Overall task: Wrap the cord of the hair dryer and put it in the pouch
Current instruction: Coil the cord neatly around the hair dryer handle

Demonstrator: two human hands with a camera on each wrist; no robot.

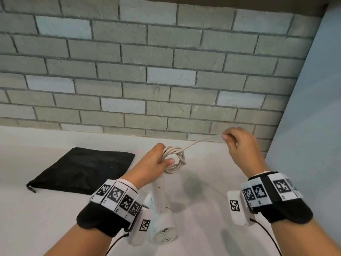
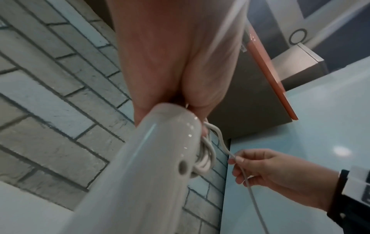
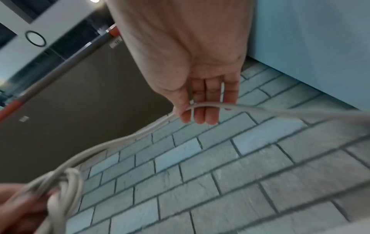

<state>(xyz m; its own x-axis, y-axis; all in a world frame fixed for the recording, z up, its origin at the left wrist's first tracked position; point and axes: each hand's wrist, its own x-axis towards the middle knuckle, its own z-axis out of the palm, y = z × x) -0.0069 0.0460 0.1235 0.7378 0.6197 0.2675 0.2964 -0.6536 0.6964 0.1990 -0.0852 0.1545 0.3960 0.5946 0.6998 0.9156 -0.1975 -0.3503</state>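
My left hand [image 1: 156, 161] grips the end of the white hair dryer's handle [image 1: 160, 193] together with a coil of cream cord [image 1: 175, 158] looped there. The dryer hangs below that hand, its head [image 1: 162, 230] with the round grille lowest. From the coil one strand of cord [image 1: 201, 140] runs taut up and right to my right hand [image 1: 234, 141], which pinches it between thumb and fingertips. The right wrist view has the cord [image 3: 210, 105] crossing the fingers [image 3: 206, 114]. The black pouch [image 1: 83, 170] lies flat on the white table, left of the hands.
A grey brick wall [image 1: 147, 71] rises behind the white table [image 1: 46, 218]. A pale blue panel [image 1: 313, 108] stands at the right. The rest of the cord trails down past my right hand [image 2: 270, 177] in the left wrist view.
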